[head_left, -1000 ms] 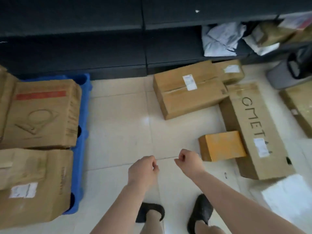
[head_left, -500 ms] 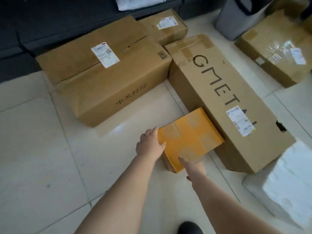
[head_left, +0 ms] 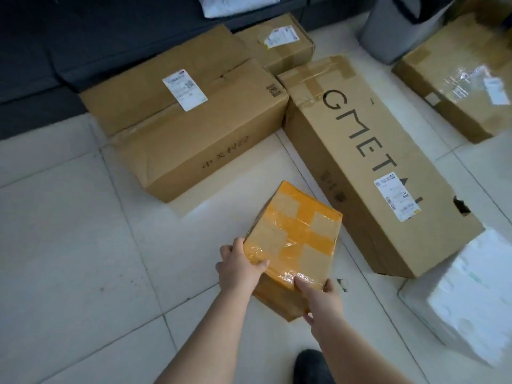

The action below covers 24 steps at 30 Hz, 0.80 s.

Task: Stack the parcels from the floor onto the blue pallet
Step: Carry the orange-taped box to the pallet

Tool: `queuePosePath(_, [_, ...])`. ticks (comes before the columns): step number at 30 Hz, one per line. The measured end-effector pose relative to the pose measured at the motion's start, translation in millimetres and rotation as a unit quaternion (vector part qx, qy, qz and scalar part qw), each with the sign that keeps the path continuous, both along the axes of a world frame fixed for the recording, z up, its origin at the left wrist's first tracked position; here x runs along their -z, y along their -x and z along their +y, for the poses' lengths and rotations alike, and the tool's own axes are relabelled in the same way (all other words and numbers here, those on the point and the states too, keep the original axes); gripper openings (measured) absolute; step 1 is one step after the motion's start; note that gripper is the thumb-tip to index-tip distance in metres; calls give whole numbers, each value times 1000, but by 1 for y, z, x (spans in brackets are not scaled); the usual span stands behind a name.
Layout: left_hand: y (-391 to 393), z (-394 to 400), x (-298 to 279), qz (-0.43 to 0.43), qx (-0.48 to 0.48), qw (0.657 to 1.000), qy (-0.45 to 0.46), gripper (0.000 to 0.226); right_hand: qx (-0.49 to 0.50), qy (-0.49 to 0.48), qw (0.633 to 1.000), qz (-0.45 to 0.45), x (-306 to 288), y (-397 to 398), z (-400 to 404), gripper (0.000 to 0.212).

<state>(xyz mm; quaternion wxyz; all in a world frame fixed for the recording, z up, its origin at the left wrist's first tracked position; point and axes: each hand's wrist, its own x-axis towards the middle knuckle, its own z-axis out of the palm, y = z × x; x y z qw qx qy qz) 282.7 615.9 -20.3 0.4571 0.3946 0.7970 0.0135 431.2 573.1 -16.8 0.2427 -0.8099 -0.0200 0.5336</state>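
On the tiled floor [head_left: 69, 259], just beside the long GMETAL carton [head_left: 368, 162], a small parcel wrapped in orange tape [head_left: 293, 242] is held tilted, near edge raised. Left hand [head_left: 239, 268] grips its near left corner, thumb over the top face. Right hand [head_left: 321, 297] grips the near right corner, thumb on the taped edge, fingers curled beneath. Large brown carton with a white label [head_left: 188, 120] lies behind it, a smaller labelled box [head_left: 277, 42] further back. Taped flat box [head_left: 457, 81] lies at right, white foam package [head_left: 468, 295] near right. Grey bin [head_left: 393, 31] stands beyond. Blue pallet is out of view.
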Motion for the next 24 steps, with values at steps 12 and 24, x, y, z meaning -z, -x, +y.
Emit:
queuePosePath(12, [182, -182, -416, 90, -379, 886, -252, 53, -473, -240, 836, 138, -383, 165, -46, 57])
queuePosePath(24, [272, -440, -603, 156, -657, 643, -362, 47, -718, -282, 572, 278, -585, 372, -205, 55])
